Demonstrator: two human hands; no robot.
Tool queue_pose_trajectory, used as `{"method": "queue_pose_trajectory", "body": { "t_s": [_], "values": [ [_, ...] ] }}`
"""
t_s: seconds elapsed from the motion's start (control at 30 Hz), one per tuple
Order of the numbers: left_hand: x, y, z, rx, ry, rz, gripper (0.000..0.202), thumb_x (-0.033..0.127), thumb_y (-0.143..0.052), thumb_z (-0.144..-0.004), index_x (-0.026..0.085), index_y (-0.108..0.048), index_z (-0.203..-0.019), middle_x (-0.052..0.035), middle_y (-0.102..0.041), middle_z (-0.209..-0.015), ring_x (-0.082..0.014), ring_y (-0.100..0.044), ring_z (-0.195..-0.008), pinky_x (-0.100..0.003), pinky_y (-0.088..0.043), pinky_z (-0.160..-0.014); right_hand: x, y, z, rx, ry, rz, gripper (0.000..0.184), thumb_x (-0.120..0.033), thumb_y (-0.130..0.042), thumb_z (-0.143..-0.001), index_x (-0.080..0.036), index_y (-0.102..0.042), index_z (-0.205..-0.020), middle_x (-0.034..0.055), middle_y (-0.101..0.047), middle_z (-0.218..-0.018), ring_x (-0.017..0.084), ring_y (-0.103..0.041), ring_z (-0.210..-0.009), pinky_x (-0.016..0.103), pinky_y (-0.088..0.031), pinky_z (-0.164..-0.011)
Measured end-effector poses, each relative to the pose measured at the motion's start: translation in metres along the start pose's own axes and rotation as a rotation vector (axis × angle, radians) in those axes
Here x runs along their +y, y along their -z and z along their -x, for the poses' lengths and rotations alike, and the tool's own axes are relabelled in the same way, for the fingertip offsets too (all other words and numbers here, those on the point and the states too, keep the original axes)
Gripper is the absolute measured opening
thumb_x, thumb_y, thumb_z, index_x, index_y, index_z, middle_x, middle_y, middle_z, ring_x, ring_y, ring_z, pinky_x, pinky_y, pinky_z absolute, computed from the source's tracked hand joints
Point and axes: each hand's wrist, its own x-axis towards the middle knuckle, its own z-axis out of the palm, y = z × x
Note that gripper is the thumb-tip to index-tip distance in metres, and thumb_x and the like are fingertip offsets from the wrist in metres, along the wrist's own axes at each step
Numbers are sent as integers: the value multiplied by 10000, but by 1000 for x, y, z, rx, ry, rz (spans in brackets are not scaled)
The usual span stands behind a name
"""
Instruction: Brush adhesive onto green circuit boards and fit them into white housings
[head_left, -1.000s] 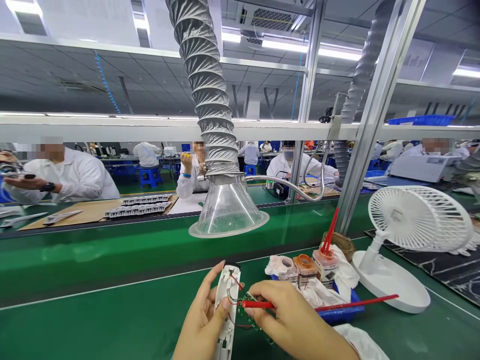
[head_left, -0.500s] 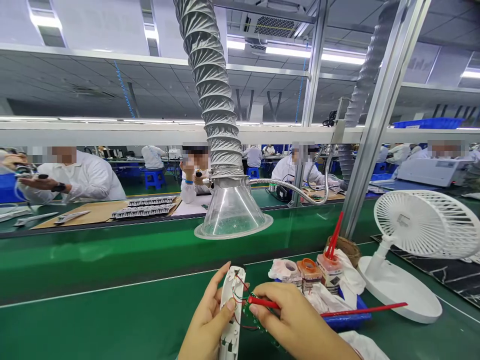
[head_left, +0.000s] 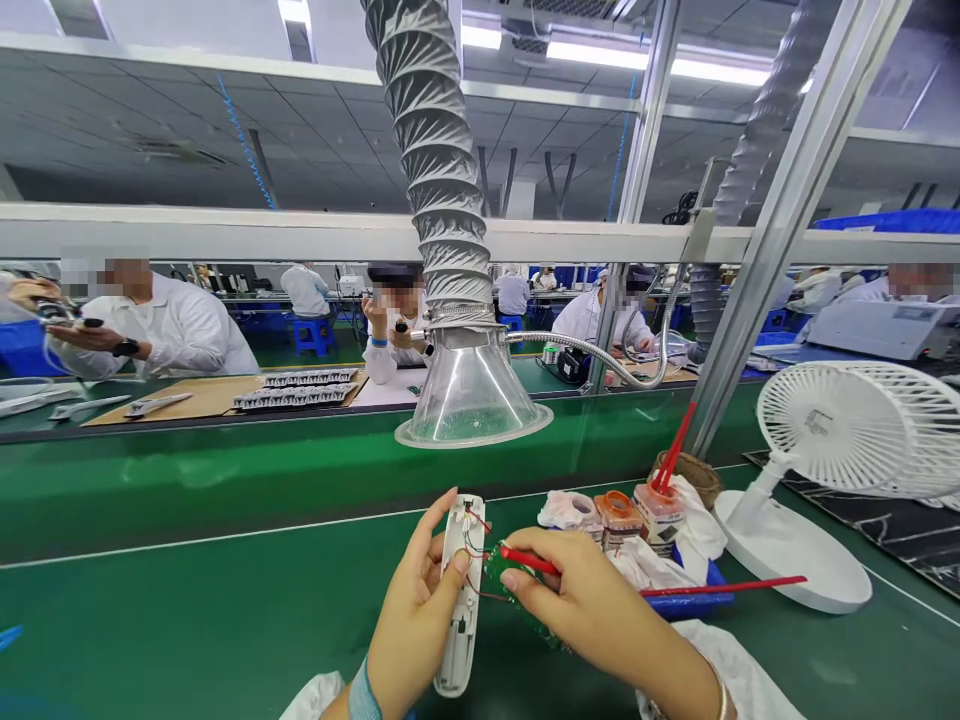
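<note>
Your left hand (head_left: 415,625) grips a narrow white plastic housing (head_left: 459,600), its fingers closed behind it and the thumb pressed on its face, holding it tilted just above the green tabletop (head_left: 187,625), probably so its wired top end faces you. Thin wires run from that end to a green circuit board (head_left: 510,575) just beside it, partly under your right hand (head_left: 592,610); those short leads likely keep the two close together. Your right fingers are closed on a red stick (head_left: 529,560), its tip at the wires near the board (whether the board touches the tabletop, you can't tell from here). Within reach on the right, a blue tray (head_left: 697,605) holds an orange-lidded jar (head_left: 616,518) and a jar of red sticks (head_left: 660,515), with a long red rod (head_left: 724,588) lying across it. A clear fume hood (head_left: 472,395) hangs ahead, apparently placed to draw air from your work.
</note>
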Motion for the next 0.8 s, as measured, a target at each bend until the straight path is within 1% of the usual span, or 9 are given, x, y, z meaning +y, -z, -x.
{"method": "queue_pose_trajectory", "body": {
  "t_s": [0.1, 0.2, 0.3, 0.37, 0.47, 0.57, 0.67, 0.73, 0.8],
  "values": [
    [0, 3, -3, 50, -47, -72, 540, 348, -592, -802, 239, -420, -1302, -90, -627, -1141, -213, -603, -986, -283, -485, -810, 2, 8, 1, 38, 14, -27, 162, -281, -486, -886, -211, -627, -926, -23, -616, -733, 116, -518, -652, 214, -355, -586],
    [1, 11, -7, 96, -90, -179, 367, 349, -577, -811, 227, -556, -1157, -76, -622, -1153, -207, -593, -990, -273, -482, -800, 12, 27, 10, 222, 5, -69, 246, -322, -454, -898, -181, -648, -951, 17, -634, -756, 116, -524, -609, 220, -380, -557],
    [3, 19, -10, 120, -92, -225, 329, 360, -568, -816, 237, -574, -1121, -58, -621, -1157, -197, -592, -975, -265, -480, -782, 25, 56, 24, 586, -8, -279, 325, -389, -451, -891, -136, -648, -944, 41, -633, -696, 86, -461, -452, 198, -337, -413],
    [4, 21, -12, 129, -97, -228, 336, 368, -569, -815, 244, -564, -1128, -51, -621, -1152, -183, -600, -935, -254, -482, -751, 33, 78, 31, 939, 61, -435, 284, -366, -480, -864, -132, -641, -851, 37, -629, -660, 83, -477, -433, 186, -337, -387],
    [4, 22, -12, 136, -107, -227, 338, 374, -578, -809, 241, -564, -1120, -55, -618, -1150, -180, -601, -917, -247, -479, -725, 50, 106, 33, 1336, 109, -594, 312, -352, -440, -840, -137, -591, -672, 47, -632, -632, 116, -586, -547, 211, -458, -511],
    [3, 23, -13, 134, -105, -227, 357, 379, -591, -800, 235, -565, -1126, -65, -610, -1168, -203, -587, -974, -259, -474, -748, 76, 120, 34, 1321, -47, -675, 350, -368, -406, -869, -149, -526, -623, 30, -592, -529, 73, -510, -401, 165, -363, -382],
    [2, 24, -14, 120, -99, -227, 369, 382, -590, -800, 241, -559, -1140, -65, -603, -1186, -212, -580, -990, -273, -468, -762, 104, 111, 40, 1238, -226, -784, 374, -502, -472, -845, -180, -443, -656, -25, -535, -442, 52, -359, -266, 151, -221, -265],
    [1, 25, -15, 119, -97, -231, 374, 381, -592, -800, 248, -555, -1147, -62, -603, -1190, -212, -581, -992, -275, -466, -766, 121, 94, 48, 1183, -371, -862, 384, -516, -544, -815, -185, -412, -672, -42, -521, -427, 52, -382, -270, 128, -245, -255],
    [0, 26, -16, 127, -96, -234, 383, 380, -600, -793, 247, -558, -1150, -62, -609, -1182, -218, -579, -1005, -279, -465, -780, 133, 74, 56, 1115, -524, -936, 324, -422, -602, -818, -177, -425, -702, -28, -551, -454, 67, -461, -306, 126, -353, -289]
  ]
}}
